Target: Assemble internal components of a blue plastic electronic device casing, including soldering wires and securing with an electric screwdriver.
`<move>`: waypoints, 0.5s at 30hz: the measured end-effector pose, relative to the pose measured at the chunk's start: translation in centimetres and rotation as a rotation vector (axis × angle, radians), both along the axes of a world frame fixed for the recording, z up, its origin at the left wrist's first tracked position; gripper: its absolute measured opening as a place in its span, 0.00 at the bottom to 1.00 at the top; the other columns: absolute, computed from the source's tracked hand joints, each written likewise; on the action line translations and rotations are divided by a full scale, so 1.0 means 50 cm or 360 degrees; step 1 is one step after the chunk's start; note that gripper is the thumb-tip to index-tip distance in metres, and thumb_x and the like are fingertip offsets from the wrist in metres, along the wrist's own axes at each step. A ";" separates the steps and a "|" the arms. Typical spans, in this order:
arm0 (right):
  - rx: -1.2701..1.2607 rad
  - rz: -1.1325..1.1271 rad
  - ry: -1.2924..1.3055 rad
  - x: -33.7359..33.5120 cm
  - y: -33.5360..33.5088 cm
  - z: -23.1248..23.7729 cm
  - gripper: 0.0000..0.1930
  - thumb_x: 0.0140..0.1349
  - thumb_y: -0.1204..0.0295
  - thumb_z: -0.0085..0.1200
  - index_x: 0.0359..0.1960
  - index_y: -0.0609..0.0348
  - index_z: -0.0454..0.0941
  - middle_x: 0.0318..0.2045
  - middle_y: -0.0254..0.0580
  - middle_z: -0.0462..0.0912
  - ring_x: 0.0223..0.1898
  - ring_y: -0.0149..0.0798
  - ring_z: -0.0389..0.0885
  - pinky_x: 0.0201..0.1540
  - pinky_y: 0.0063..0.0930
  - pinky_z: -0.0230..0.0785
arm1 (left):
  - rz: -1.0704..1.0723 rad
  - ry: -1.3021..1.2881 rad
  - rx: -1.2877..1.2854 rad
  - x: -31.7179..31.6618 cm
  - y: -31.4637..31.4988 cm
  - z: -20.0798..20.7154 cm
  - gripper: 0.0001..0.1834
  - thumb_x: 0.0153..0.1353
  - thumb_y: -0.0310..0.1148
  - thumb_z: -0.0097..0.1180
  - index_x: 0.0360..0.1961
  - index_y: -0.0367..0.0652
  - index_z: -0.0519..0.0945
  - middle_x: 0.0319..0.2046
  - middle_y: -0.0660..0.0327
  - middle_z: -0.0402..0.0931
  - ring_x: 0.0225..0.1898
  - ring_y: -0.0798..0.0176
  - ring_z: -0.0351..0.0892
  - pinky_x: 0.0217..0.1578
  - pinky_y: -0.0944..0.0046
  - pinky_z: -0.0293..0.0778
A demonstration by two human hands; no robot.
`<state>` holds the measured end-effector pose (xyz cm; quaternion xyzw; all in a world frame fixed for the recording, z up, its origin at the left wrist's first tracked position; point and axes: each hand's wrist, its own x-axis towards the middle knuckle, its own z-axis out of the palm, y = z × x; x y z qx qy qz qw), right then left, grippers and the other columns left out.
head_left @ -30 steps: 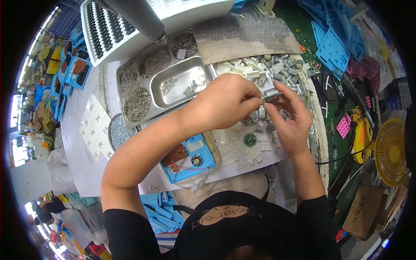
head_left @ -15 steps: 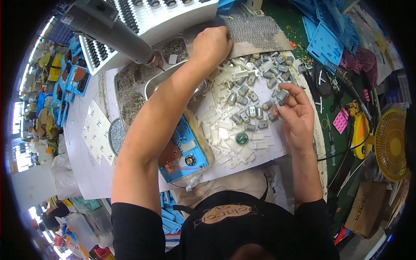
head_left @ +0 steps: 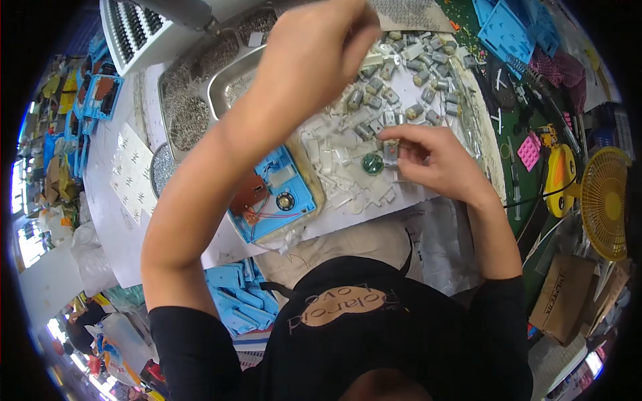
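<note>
The right hand [head_left: 431,160], pinching a small grey motor [head_left: 390,151], has shifted toward the desk's [head_left: 100,194] near edge, bringing it beside the green disc [head_left: 372,164]. Left hand [head_left: 324,37]: fingertips hidden; grip indeterminable.

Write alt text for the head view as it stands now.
A person's right hand holds a small grey motor above a worktable scattered with similar motors and white plastic parts. The left hand is raised farther out, its fingertips hidden. Nearby lie an open blue casing and a metal tray.
</note>
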<state>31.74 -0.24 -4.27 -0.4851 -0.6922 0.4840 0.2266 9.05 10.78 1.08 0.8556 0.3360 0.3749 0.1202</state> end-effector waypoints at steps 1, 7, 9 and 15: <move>0.0010 0.0135 -0.0135 -0.006 0.004 -0.003 0.23 0.56 0.82 0.56 0.55 0.58 0.83 0.25 0.32 0.77 0.27 0.23 0.73 0.32 0.20 0.67 | -0.0081 -0.0098 -0.0281 -0.025 -0.061 0.023 0.07 0.67 0.26 0.63 0.43 0.34 0.82 0.29 0.59 0.82 0.27 0.71 0.81 0.28 0.71 0.74; 0.0462 0.0355 -0.0360 -0.024 0.015 -0.026 0.21 0.53 0.81 0.57 0.52 0.59 0.83 0.31 0.46 0.83 0.30 0.48 0.82 0.36 0.36 0.75 | 0.0138 -0.0566 -0.1577 -0.157 -0.279 0.024 0.06 0.60 0.18 0.65 0.38 0.33 0.84 0.34 0.59 0.84 0.30 0.71 0.82 0.31 0.72 0.77; 0.0544 0.0422 -0.0447 -0.033 0.017 -0.025 0.21 0.53 0.81 0.58 0.51 0.60 0.83 0.34 0.48 0.83 0.33 0.51 0.83 0.37 0.39 0.76 | 0.0175 -0.0625 -0.1590 -0.179 -0.323 -0.009 0.06 0.60 0.16 0.64 0.38 0.32 0.84 0.35 0.58 0.84 0.31 0.70 0.83 0.32 0.72 0.78; 0.0836 0.0561 -0.0839 -0.063 0.001 -0.008 0.21 0.51 0.82 0.58 0.50 0.59 0.83 0.34 0.49 0.82 0.34 0.53 0.83 0.41 0.41 0.77 | 0.0280 -0.0812 -0.1403 -0.173 -0.393 -0.097 0.06 0.60 0.15 0.62 0.39 0.31 0.84 0.36 0.56 0.84 0.36 0.67 0.85 0.35 0.69 0.82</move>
